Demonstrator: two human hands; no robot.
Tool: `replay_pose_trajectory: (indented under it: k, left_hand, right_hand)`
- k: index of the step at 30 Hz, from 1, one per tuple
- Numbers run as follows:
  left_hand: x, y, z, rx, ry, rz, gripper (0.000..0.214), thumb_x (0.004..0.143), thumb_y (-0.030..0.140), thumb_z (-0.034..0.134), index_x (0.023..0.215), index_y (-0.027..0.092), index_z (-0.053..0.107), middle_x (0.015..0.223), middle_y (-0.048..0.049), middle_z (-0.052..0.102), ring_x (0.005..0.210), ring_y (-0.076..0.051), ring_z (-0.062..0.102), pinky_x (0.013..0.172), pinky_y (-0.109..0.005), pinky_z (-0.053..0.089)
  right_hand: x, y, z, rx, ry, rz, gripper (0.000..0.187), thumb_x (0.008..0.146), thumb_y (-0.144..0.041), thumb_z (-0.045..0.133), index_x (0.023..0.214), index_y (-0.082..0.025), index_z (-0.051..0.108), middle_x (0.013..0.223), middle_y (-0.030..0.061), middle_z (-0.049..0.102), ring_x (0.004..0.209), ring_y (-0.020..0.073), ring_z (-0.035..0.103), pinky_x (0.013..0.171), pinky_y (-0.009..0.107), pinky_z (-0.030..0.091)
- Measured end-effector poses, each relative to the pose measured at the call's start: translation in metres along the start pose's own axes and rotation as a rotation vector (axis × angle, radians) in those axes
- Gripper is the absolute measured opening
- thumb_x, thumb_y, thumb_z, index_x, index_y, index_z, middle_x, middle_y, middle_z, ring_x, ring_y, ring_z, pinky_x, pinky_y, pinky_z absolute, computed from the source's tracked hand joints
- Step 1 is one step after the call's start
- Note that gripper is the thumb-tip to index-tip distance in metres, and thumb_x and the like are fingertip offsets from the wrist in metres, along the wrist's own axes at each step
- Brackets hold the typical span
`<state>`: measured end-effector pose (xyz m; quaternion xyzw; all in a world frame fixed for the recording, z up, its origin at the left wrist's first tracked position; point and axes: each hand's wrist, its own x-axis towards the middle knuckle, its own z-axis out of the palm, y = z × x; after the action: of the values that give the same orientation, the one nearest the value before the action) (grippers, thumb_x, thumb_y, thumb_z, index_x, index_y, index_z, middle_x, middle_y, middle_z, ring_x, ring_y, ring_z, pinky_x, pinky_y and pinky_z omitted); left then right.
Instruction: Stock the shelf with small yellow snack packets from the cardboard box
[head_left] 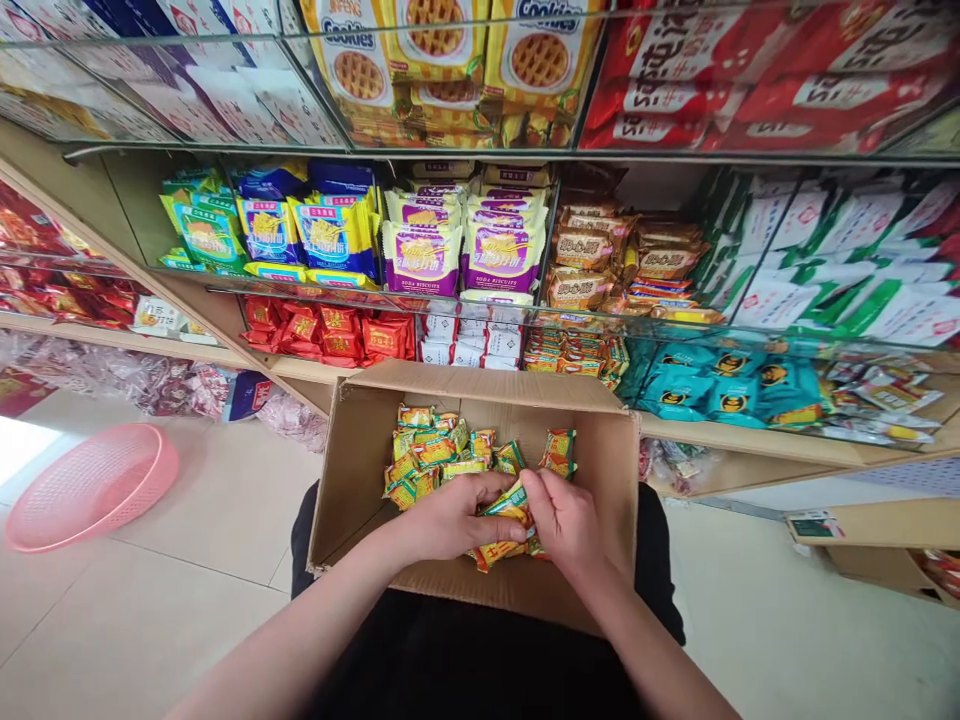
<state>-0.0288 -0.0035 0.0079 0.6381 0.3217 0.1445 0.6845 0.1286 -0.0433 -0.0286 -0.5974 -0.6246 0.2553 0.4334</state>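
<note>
Two-handed, with left grip (450, 514) and right grip (566, 517) closed on packet (512, 502); can read "SODA BISCUITS" on purple packs (500, 256).

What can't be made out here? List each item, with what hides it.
Head view, hidden: some packets in the box, covered by the left hand and right hand.
Head view, cut off: upper red bags, by the top edge.
Head view, cut off: left arm, by the bottom edge.
Head view, too small: fine print on the packets.
</note>
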Motion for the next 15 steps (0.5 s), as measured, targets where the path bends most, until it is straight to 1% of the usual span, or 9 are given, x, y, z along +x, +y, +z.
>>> replay_pose_trajectory:
  k: [2,4,6,7,9,11,12,13,15]
  left_hand:
    - [0.003,0.003,0.005,-0.093,0.032,0.010,0.031,0.068,0.035,0.064,0.089,0.013,0.060,0.081,-0.0022,0.061,0.078,-0.015,0.056,0.073,-0.025,0.044]
    - [0.006,0.003,0.011,-0.177,0.208,0.041,0.027,0.069,0.034,0.064,0.085,0.014,0.057,0.083,-0.0024,0.062,0.081,-0.014,0.056,0.075,-0.024,0.043]
    - [0.009,0.001,0.018,-0.268,0.417,0.067,0.029,0.067,0.034,0.065,0.085,0.016,0.051,0.081,-0.0008,0.062,0.077,-0.012,0.057,0.072,-0.024,0.044]
    - [0.010,0.001,0.021,-0.306,0.480,0.068,0.031,0.066,0.034,0.066,0.086,0.017,0.048,0.078,0.0004,0.062,0.074,-0.011,0.057,0.069,-0.023,0.045]
    - [0.011,0.003,0.024,-0.304,0.508,0.068,0.033,0.066,0.036,0.065,0.084,0.018,0.044,0.073,0.0020,0.060,0.065,-0.010,0.056,0.060,-0.022,0.044]
    - [0.011,0.009,0.018,-0.136,0.500,0.107,0.029,0.071,0.038,0.060,0.083,0.018,0.045,0.071,0.0016,0.058,0.061,-0.009,0.054,0.056,-0.022,0.043]
    - [0.011,0.013,0.010,0.014,0.511,0.148,0.026,0.073,0.039,0.057,0.084,0.017,0.048,0.072,0.0004,0.059,0.063,-0.010,0.055,0.058,-0.023,0.044]
    - [0.011,0.018,-0.001,0.191,0.527,0.197,0.024,0.075,0.039,0.054,0.086,0.017,0.051,0.075,-0.0012,0.059,0.068,-0.011,0.055,0.063,-0.025,0.045]
    - [0.015,0.027,-0.031,0.589,0.588,0.278,0.025,0.077,0.037,0.052,0.090,0.016,0.055,0.087,-0.0049,0.061,0.084,-0.015,0.055,0.078,-0.030,0.043]
  right_hand:
    - [-0.003,-0.001,0.000,0.168,0.100,0.185,0.032,0.086,-0.041,0.034,0.069,-0.020,0.051,0.060,0.0010,0.055,0.053,0.0121,0.052,0.049,0.022,0.038]
    - [-0.006,-0.002,0.001,0.413,0.097,0.309,0.028,0.085,-0.043,0.037,0.088,-0.021,0.052,0.073,0.0026,0.059,0.061,0.0136,0.057,0.050,0.023,0.043]
    - [-0.011,-0.003,0.003,0.608,-0.029,0.296,0.030,0.080,-0.042,0.049,0.102,-0.022,0.048,0.088,0.0038,0.061,0.075,0.0155,0.059,0.058,0.024,0.048]
    - [-0.013,-0.003,0.005,0.653,-0.098,0.268,0.033,0.077,-0.039,0.054,0.105,-0.023,0.047,0.095,0.0042,0.060,0.083,0.0163,0.059,0.065,0.026,0.049]
    - [-0.016,-0.005,0.004,0.649,-0.177,0.231,0.033,0.075,-0.034,0.058,0.105,-0.023,0.049,0.101,0.0045,0.059,0.090,0.0167,0.058,0.072,0.027,0.049]
    - [-0.015,-0.005,-0.007,0.539,-0.168,0.220,0.030,0.077,-0.032,0.056,0.105,-0.023,0.051,0.098,0.0046,0.060,0.084,0.0157,0.059,0.069,0.027,0.049]
    - [-0.012,-0.004,-0.017,0.453,-0.122,0.206,0.030,0.077,-0.032,0.056,0.105,-0.022,0.051,0.097,0.0050,0.061,0.081,0.0155,0.059,0.068,0.027,0.049]
    - [-0.008,-0.001,-0.029,0.354,-0.042,0.187,0.032,0.076,-0.033,0.057,0.105,-0.021,0.052,0.097,0.0056,0.061,0.080,0.0158,0.059,0.067,0.027,0.049]
    - [0.004,0.011,-0.060,0.169,0.187,0.160,0.038,0.073,-0.035,0.059,0.107,-0.020,0.053,0.100,0.0075,0.060,0.080,0.0167,0.058,0.068,0.028,0.048]
